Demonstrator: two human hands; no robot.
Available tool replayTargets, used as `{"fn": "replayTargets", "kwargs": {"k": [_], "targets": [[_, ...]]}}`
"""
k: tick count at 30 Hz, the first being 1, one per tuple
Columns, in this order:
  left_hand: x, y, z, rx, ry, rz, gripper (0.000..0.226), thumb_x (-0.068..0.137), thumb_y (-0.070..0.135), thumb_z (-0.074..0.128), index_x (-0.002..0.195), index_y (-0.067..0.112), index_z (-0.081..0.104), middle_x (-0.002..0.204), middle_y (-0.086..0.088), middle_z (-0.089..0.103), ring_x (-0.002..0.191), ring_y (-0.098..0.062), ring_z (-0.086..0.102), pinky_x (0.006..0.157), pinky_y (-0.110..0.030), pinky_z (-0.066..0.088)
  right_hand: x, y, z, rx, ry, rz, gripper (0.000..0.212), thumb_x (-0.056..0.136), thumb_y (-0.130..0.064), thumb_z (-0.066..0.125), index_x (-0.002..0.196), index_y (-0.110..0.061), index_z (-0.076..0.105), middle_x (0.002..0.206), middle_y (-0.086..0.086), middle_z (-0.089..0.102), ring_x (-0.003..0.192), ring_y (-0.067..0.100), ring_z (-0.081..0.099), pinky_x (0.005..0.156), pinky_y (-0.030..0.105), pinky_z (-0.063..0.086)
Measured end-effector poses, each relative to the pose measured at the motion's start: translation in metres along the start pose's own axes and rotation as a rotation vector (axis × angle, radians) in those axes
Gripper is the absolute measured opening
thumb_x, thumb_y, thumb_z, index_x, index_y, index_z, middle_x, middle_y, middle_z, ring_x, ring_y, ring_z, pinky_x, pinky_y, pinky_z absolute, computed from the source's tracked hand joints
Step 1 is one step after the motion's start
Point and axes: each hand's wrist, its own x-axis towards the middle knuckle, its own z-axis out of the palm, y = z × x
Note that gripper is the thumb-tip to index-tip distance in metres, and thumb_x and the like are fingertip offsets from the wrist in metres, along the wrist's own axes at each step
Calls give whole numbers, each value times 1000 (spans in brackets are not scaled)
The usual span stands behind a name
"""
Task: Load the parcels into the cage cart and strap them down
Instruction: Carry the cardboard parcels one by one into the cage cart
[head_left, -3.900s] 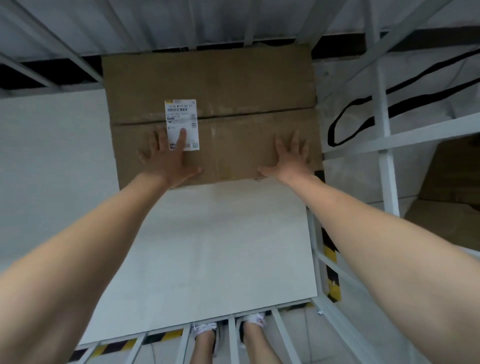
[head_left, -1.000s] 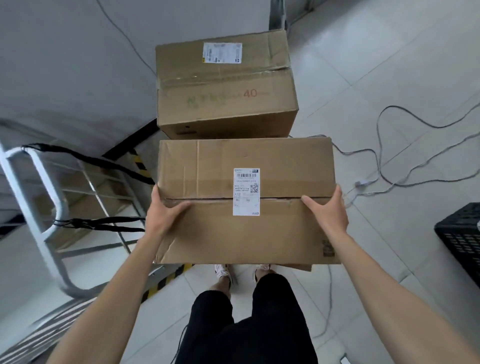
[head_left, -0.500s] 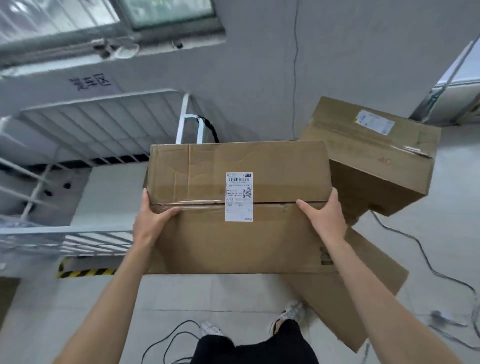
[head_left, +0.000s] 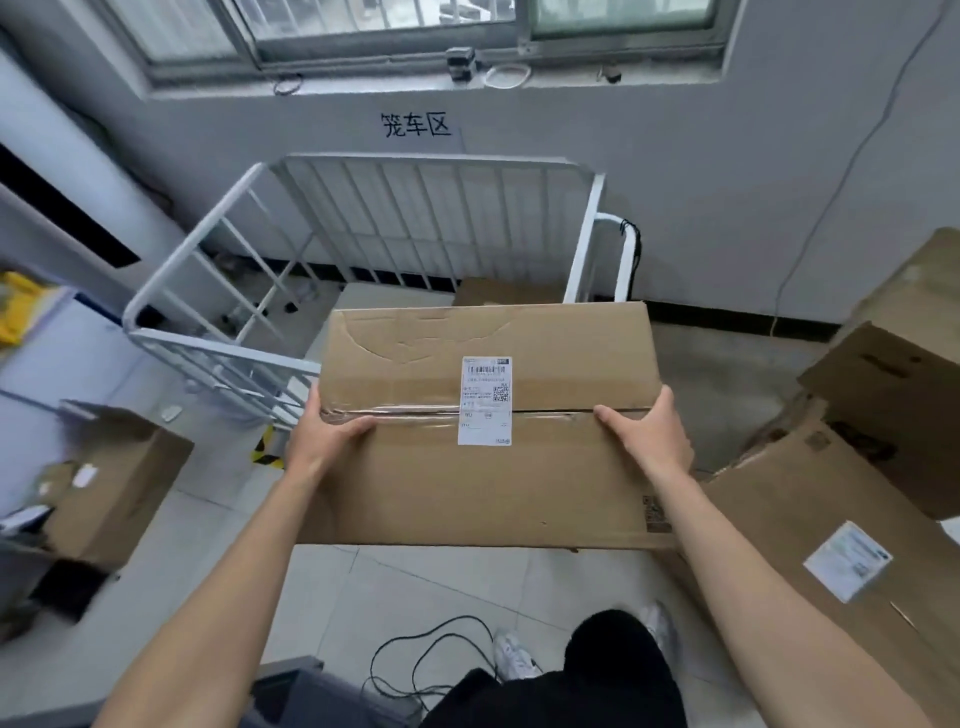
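You hold the large brown cardboard parcel (head_left: 467, 493) off the floor, your left grip (head_left: 324, 441) clamped on its left edge and your right grip (head_left: 649, 441) on its right, thumbs on top. The white barred metal cage cart (head_left: 415, 223) stands just beyond it, by the wall.

A matt brown cardboard parcel (head_left: 483, 426) with creased top, glossy clear tape along its seam and a white paper label (head_left: 485, 400). Behind it, a cage cart (head_left: 415, 218) of white-painted metal bars; the floor (head_left: 426, 582) is smooth pale tile
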Motion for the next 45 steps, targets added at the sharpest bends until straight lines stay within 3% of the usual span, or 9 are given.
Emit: {"fn": "replayTargets", "kwargs": {"k": [5, 14, 17, 25, 29, 33, 37, 40, 45], "targets": [[53, -4, -20, -22, -47, 39, 103, 64, 49, 88, 149, 27, 36, 140, -4, 59, 126, -28, 56, 108, -46, 44, 5, -45, 26, -34, 40, -10, 104, 69, -76, 70, 147, -22, 27, 142, 8, 52, 124, 35, 56, 97, 49, 49], [195, 26, -29, 102, -30, -8, 120, 61, 76, 69, 159, 34, 15, 154, -4, 47, 137, -34, 48, 110, -50, 40, 80, -144, 61, -53, 193, -14, 96, 65, -80, 68, 136, -21, 41, 133, 10, 59, 116, 38, 60, 92, 46, 46], [259, 43, -33, 133, 0, 28, 113, 65, 77, 66, 157, 37, 15, 153, -2, 48, 137, -36, 46, 108, -50, 35, 123, -192, 81, -70, 237, -34, 92, 66, -79, 68, 133, -19, 44, 130, 11, 61, 115, 39, 61, 90, 45, 46], [406, 81, -55, 130, -28, 49, 95, 62, 75, 68, 143, 45, 30, 142, 4, 58, 128, -34, 54, 102, -46, 39, 215, -287, 136, -18, 157, 8, 85, 69, -75, 67, 132, -24, 44, 130, 7, 63, 117, 36, 60, 84, 42, 45], [463, 68, -36, 116, -66, 61, 103, 69, 61, 80, 152, 36, 23, 149, 2, 51, 134, -30, 50, 100, -42, 38, 242, -277, 187, 157, 76, 74, 93, 74, -66, 74, 146, -23, 34, 141, 5, 56, 126, 31, 55, 95, 44, 49], [526, 28, 17, 139, -243, -27, 116, 68, 53, 84, 158, 21, 17, 154, -8, 45, 138, -30, 47, 113, -48, 38, 275, -242, 243, 166, 95, 204, 95, 71, -65, 77, 145, -24, 34, 140, 3, 56, 125, 28, 56, 98, 45, 49], [569, -31, 90, 156, -373, -66, 84, 68, 46, 86, 135, 23, 41, 133, 1, 61, 123, -24, 59, 105, -38, 45, 313, -187, 303, 63, 91, 355, 99, 70, -67, 75, 147, -22, 33, 141, 6, 56, 127, 32, 54, 101, 48, 48], [592, -76, 141, 155, -449, -81, 74, 62, 48, 84, 122, 27, 45, 119, 7, 64, 112, -20, 63, 97, -35, 48, 335, -142, 345, 12, 81, 451, 93, 71, -66, 75, 144, -24, 36, 138, 6, 59, 125, 34, 56, 96, 42, 45], [632, -151, 222, 202, -564, -138, 85, 62, 50, 85, 132, 24, 44, 119, 8, 61, 110, -19, 61, 96, -34, 47, 367, -63, 413, -16, 62, 545, 88, 66, -66, 77, 134, -23, 40, 131, 3, 63, 119, 31, 60, 83, 36, 40]]}}
